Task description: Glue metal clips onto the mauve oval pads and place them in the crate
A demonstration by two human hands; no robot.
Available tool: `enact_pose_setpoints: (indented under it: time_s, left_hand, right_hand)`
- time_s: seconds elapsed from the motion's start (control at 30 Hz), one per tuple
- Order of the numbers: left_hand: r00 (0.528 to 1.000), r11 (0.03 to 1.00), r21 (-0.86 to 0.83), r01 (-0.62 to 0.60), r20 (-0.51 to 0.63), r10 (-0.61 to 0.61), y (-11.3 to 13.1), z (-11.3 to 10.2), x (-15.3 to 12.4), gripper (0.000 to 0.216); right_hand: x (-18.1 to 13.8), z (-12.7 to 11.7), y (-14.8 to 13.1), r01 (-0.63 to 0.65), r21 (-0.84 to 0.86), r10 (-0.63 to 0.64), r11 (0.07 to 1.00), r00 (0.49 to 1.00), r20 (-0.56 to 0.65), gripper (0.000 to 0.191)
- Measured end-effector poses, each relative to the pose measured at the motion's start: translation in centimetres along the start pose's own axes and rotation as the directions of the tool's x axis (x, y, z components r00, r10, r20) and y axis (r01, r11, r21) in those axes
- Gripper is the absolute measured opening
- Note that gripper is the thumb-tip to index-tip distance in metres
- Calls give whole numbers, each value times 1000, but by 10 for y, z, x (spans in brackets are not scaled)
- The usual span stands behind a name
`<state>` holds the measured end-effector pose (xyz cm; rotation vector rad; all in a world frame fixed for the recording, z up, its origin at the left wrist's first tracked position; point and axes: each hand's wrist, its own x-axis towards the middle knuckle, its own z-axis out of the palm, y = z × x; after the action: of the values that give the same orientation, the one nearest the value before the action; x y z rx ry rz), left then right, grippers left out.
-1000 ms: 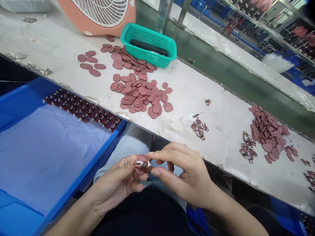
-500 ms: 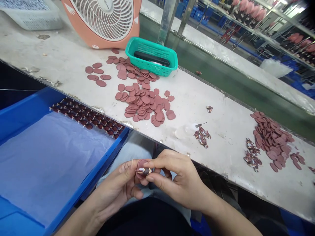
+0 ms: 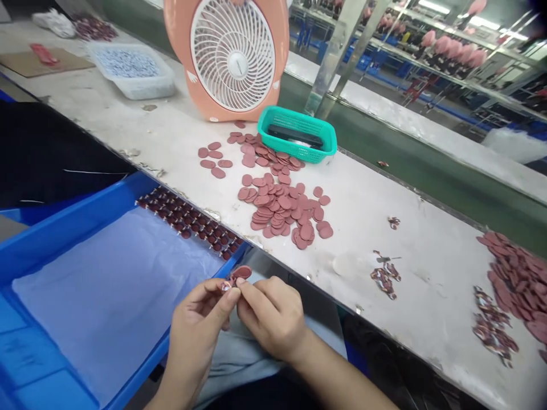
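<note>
The left hand (image 3: 194, 324) is pinching the piece (image 3: 226, 286) between thumb and fingers, while the disc (image 3: 243, 272) is standing out just beyond it, to the right. The disc's long axis is running crosswise, rising slightly rightward. The right hand (image 3: 277, 316) is lying nearer the disc, curled fingertips meeting its near edge; whether they are gripping or merely touching, I cannot tell.

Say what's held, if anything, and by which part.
A small reddish-brown oval disc with a shiny multicoloured piece: left grip pinches the multicoloured piece; right grip is at the disc's lower edge, its exact contact hidden.
</note>
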<state>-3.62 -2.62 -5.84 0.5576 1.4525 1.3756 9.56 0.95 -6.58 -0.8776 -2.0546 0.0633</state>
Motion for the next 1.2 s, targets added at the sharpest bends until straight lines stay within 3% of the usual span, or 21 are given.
enact_pose_setpoints:
  time_s: [0.17, 0.3, 0.43, 0.57, 0.67, 0.8, 0.93, 1.03, 1.13, 1.2]
  left_hand:
    - [996, 990, 139, 23, -92, -10, -1, -27, 29, 38]
    - [987, 910, 409, 66, -162, 2, -6, -64, 94, 36]
    - [985, 645, 754, 127, -171, 6, -15, -91, 162, 26]
    - [990, 386, 912, 142, -136, -42, -23, -98, 194, 34]
    - [993, 282, 953, 114, -105, -45, -27, -97, 201, 37]
    - [994, 212, 971, 106, -100, -39, -32, -95, 205, 37]
    - [996, 209, 974, 89, -91, -1, -35, -94, 206, 36]
    - [991, 250, 968, 26, -57, 118, -32, -92, 198, 36]
    - [921, 317, 939, -130, -5, 390, -26, -81, 175, 37]
    - [800, 328, 900, -289, 39, 598, -21, -67, 156, 39]
  right_hand:
    - [12, 8, -9, 29, 61, -32, 998, 998, 45, 20]
    - [5, -14, -7, 82, 109, -92, 991, 992, 86, 20]
    - [-13, -37, 5, 25, 54, -30, 998, 995, 91, 22]
    - [-28, -50, 15, -19, -16, 20, 1000, 997, 78, 26]
    - [-34, -55, 18, -47, -49, 50, 998, 997, 57, 27]
    - [-36, -56, 20, -61, -68, 64, 996, 997, 40, 26]
    - [-34, -58, 21, -58, -108, 61, 992, 998, 23, 24]
    - [-37, -66, 25, -60, -135, 62, 989, 998, 6, 28]
    - [-47, -80, 33, -145, -223, 115, 964, 983, -141, 32]
    - [-53, -88, 41, -328, -240, 226, 914, 901, -370, 32]
